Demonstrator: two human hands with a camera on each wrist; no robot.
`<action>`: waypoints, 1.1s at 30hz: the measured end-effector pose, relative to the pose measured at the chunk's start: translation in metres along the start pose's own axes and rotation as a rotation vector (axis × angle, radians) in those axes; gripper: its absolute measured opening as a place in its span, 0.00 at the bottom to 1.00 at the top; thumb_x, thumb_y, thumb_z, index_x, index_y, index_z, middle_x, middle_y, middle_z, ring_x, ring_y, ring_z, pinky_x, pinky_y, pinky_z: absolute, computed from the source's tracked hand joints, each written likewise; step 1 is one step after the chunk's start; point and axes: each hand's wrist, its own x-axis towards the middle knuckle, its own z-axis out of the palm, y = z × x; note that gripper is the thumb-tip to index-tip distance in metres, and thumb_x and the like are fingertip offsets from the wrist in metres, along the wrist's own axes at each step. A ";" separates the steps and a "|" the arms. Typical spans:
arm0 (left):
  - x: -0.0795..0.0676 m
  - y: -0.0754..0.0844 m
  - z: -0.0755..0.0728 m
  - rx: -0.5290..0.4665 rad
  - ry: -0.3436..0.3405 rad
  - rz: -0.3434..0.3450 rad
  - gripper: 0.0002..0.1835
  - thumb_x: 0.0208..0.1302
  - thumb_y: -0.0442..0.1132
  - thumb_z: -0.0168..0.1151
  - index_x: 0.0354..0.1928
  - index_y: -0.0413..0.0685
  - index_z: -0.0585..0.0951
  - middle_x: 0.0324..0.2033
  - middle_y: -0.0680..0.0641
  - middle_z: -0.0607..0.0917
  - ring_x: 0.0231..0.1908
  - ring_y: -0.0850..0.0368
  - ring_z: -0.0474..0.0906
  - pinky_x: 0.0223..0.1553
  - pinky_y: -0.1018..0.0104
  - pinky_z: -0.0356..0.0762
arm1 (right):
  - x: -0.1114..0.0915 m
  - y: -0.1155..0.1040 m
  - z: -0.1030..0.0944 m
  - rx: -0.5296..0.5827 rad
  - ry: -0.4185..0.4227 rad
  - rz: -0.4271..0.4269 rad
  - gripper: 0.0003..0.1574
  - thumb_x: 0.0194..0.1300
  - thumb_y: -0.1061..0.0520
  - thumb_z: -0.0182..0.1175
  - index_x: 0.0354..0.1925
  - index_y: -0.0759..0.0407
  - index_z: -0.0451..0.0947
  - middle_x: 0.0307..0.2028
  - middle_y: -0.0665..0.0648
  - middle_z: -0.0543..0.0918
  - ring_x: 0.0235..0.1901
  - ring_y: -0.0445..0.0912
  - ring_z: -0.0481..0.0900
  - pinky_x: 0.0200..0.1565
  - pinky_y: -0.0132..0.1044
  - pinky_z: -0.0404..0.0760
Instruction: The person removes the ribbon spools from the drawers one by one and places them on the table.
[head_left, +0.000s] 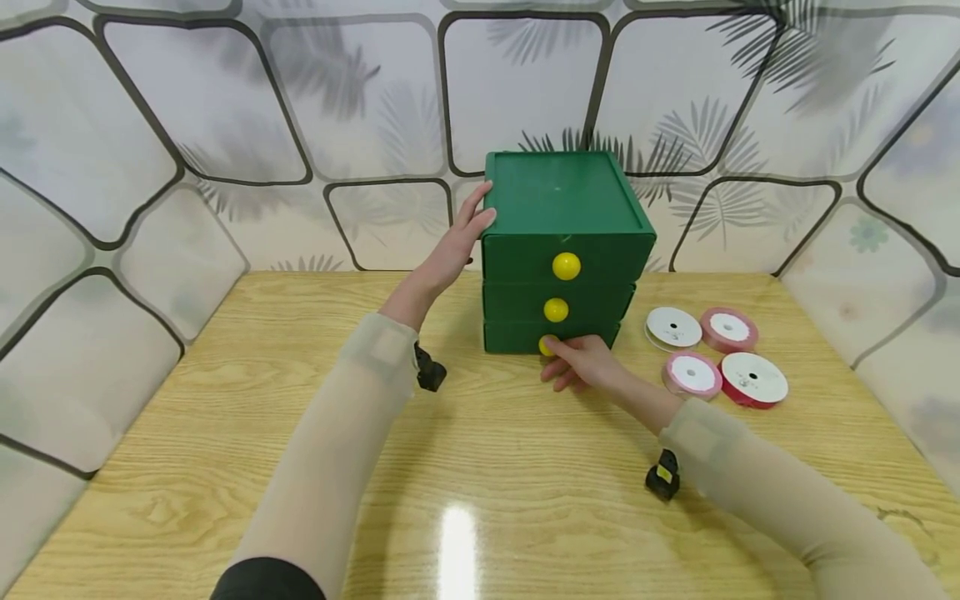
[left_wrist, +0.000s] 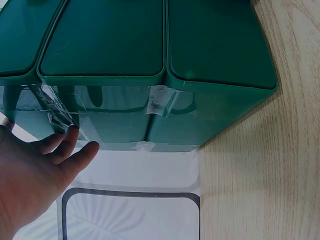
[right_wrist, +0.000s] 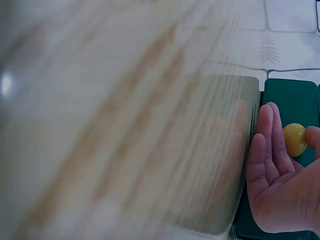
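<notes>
The green drawer box [head_left: 562,242] stands at your 12 o'clock on the tabletop [head_left: 480,450]. Your right hand [head_left: 588,362] pinches its lowest yellow knob [head_left: 546,345]; your left hand [head_left: 453,246], fingers apart, touches its 9 o'clock side. Four ribbon rolls [head_left: 692,373] lie at its 4 o'clock.

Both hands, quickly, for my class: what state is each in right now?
Left hand: open, touching the side of the green, boxy three-drawer cabinet.
Right hand: closed, pinching the lowest round yellow knob.
</notes>
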 end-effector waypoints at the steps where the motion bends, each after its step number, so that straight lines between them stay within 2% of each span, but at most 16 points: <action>1: 0.000 0.000 0.000 0.000 0.001 0.000 0.32 0.76 0.56 0.36 0.77 0.69 0.43 0.74 0.47 0.49 0.71 0.50 0.50 0.61 0.36 0.53 | 0.000 0.000 0.000 0.001 -0.001 0.001 0.33 0.72 0.40 0.53 0.46 0.72 0.79 0.28 0.54 0.87 0.21 0.41 0.83 0.22 0.32 0.74; 16: 0.002 -0.003 0.000 0.002 0.000 -0.004 0.32 0.75 0.56 0.36 0.77 0.71 0.43 0.74 0.48 0.48 0.72 0.50 0.48 0.61 0.35 0.52 | -0.005 0.002 -0.003 -0.022 -0.029 0.022 0.34 0.70 0.38 0.55 0.44 0.69 0.82 0.28 0.53 0.87 0.24 0.42 0.84 0.26 0.34 0.76; 23: 0.000 -0.001 0.000 0.004 -0.005 0.002 0.32 0.75 0.56 0.37 0.77 0.70 0.42 0.74 0.50 0.46 0.72 0.53 0.46 0.62 0.35 0.50 | -0.015 0.003 -0.002 -0.041 -0.053 0.044 0.34 0.69 0.37 0.55 0.45 0.68 0.83 0.29 0.53 0.87 0.24 0.43 0.83 0.27 0.34 0.75; 33: 0.000 -0.001 0.001 0.006 0.007 -0.006 0.32 0.75 0.56 0.37 0.77 0.70 0.43 0.74 0.47 0.48 0.72 0.49 0.49 0.61 0.34 0.51 | -0.031 0.007 0.002 -0.029 -0.071 0.074 0.32 0.70 0.39 0.56 0.45 0.69 0.83 0.28 0.54 0.87 0.23 0.43 0.83 0.26 0.33 0.75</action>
